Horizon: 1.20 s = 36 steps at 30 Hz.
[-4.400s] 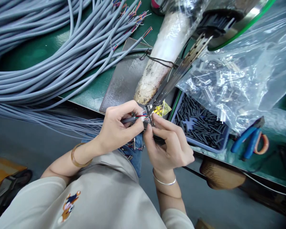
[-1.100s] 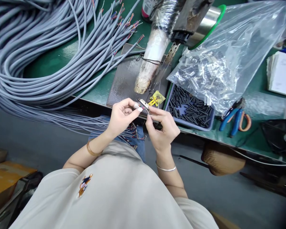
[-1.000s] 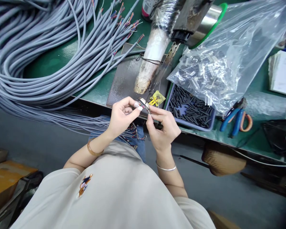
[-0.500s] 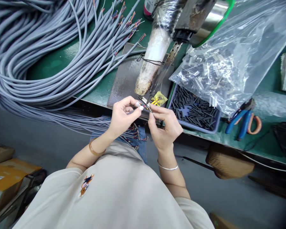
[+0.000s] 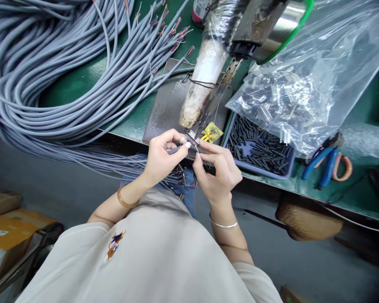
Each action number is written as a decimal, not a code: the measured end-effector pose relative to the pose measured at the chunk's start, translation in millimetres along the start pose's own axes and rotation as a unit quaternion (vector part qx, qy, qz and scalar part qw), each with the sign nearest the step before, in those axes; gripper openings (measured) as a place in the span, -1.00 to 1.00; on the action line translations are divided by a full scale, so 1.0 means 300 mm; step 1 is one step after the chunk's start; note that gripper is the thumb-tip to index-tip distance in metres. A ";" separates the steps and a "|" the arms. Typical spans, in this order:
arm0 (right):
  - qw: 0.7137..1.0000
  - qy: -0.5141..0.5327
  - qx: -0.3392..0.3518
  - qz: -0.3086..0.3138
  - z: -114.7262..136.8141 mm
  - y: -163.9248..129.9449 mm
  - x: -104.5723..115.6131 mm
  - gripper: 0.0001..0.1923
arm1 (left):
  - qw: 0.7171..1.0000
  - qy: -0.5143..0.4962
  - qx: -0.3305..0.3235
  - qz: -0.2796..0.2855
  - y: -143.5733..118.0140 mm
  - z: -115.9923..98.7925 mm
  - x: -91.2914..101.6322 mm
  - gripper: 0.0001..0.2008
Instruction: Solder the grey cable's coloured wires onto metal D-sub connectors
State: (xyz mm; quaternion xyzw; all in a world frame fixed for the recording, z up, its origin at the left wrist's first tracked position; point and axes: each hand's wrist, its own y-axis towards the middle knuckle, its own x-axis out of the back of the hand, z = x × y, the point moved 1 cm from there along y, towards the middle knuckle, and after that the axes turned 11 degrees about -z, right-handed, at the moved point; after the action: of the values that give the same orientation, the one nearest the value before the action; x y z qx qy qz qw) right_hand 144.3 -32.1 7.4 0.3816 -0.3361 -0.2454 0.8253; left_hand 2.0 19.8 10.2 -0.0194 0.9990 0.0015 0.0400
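My left hand (image 5: pixel 163 156) is closed in a pinch on a small multi-pin connector (image 5: pixel 192 137) with thin coloured wires along it; white covers sit on the fingertips. A grey cable end shows between thumb and fingers. My right hand (image 5: pixel 220 170) pinches a thin wire (image 5: pixel 197 149) at the connector's near right side. Just beyond the connector are the tip of a plastic-wrapped soldering iron (image 5: pixel 205 67) and a narrow metal guide (image 5: pixel 221 92) running down from a machine arm. A yellow piece (image 5: pixel 212 132) lies right of the connector.
Grey cables (image 5: pixel 82 101) with stripped ends cover the bench's left side. On the right are a blue tray (image 5: pixel 289 166) of short black tubes, a clear bag (image 5: pixel 284 92) of metal connectors, and blue-handled pliers (image 5: pixel 324 166). Finished-looking wired connectors (image 5: pixel 183 179) hang over my lap.
My right hand has shifted slightly left and down with the wire. The connector now shows more fully between my hands, and the view has moved a little.
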 end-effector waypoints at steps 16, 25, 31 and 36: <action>1.000 0.006 -0.023 0.000 -0.013 0.012 -0.011 -0.82 | 0.960 0.149 -0.236 0.014 -0.004 -0.004 0.026 -0.92; 1.000 -0.006 -0.023 -0.003 -0.006 0.038 -0.013 -0.84 | 0.961 0.164 -0.223 0.011 0.002 -0.026 0.026 -0.92; 1.000 -0.007 -0.015 0.023 -0.001 0.038 -0.001 -0.84 | 0.965 0.166 -0.202 0.030 0.004 -0.035 0.033 -0.92; 0.999 -0.003 -0.007 0.034 -0.002 0.027 0.005 -0.83 | 0.963 0.177 -0.199 0.040 -0.005 -0.022 0.038 -0.91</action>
State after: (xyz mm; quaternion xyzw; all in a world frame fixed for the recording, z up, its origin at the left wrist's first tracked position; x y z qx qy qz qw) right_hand 146.9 -28.0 14.3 0.3633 -0.3500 -0.2206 0.8348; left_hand -9.9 17.7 15.7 0.0130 0.9696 0.1986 -0.1420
